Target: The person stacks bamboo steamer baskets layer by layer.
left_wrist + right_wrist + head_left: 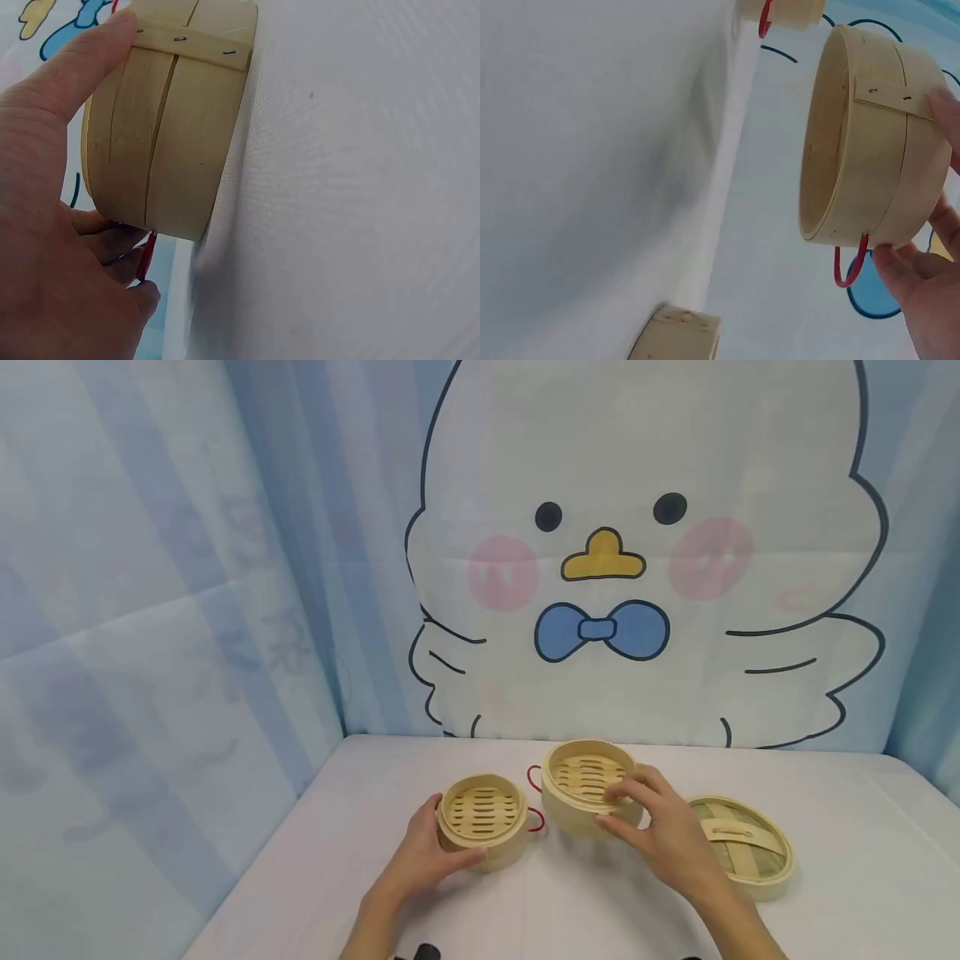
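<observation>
The left hand [427,858] curls around the near wall of the smaller steamer basket [482,820], which sits on the table [862,893]. The right hand [660,831] grips the larger steamer basket [585,785] by its rim and wall, lifted clear of the table, with the woven lid [742,845] lying just to the right.

On the tabletop [825,893] three things stand in a row: the smaller steamer basket [483,820] on the left, the larger steamer basket [587,787] in the middle and a little further back, and the lid [742,845] on the right. The left hand [423,860] is around the near side of the smaller steamer basket, which sits on the tabletop. The right hand [663,835] holds the larger steamer basket lifted off the tabletop, and behind all of them hangs the curtain [637,568].
</observation>
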Action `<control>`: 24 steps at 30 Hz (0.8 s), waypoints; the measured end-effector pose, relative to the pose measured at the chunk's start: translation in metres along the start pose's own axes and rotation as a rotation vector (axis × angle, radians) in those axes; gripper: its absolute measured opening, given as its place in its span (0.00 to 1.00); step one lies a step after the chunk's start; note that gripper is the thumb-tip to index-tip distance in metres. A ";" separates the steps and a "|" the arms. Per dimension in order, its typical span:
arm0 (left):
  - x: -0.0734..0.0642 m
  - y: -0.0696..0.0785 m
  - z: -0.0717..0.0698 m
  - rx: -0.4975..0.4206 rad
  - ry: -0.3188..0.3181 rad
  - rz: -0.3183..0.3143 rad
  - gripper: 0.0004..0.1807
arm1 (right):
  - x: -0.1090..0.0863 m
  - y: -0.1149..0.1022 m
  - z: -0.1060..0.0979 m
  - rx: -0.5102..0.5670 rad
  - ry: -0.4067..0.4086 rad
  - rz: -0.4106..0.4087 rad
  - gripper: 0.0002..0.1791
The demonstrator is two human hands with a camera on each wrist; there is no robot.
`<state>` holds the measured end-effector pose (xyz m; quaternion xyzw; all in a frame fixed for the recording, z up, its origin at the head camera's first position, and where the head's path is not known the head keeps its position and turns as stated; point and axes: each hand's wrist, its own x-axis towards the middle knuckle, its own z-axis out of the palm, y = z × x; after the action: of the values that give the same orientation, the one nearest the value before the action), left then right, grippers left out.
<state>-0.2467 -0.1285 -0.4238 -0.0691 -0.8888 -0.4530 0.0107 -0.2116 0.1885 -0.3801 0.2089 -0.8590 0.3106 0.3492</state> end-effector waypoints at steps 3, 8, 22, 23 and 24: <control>0.001 0.000 0.001 0.000 0.001 0.009 0.65 | 0.005 -0.005 0.005 0.004 0.007 0.005 0.19; 0.001 0.000 0.001 -0.005 -0.001 0.015 0.64 | 0.012 -0.014 0.015 0.040 0.001 0.038 0.17; 0.001 0.000 -0.001 0.006 -0.004 0.008 0.64 | 0.022 -0.038 0.047 0.099 0.008 0.073 0.17; 0.001 -0.001 -0.001 0.005 -0.004 0.008 0.64 | 0.023 -0.040 0.049 0.103 0.002 0.077 0.16; 0.002 -0.001 -0.002 0.004 -0.005 0.012 0.63 | 0.024 -0.042 0.050 0.107 -0.004 0.079 0.16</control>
<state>-0.2485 -0.1302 -0.4236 -0.0754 -0.8893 -0.4508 0.0115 -0.2271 0.1204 -0.3746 0.1936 -0.8496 0.3692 0.3231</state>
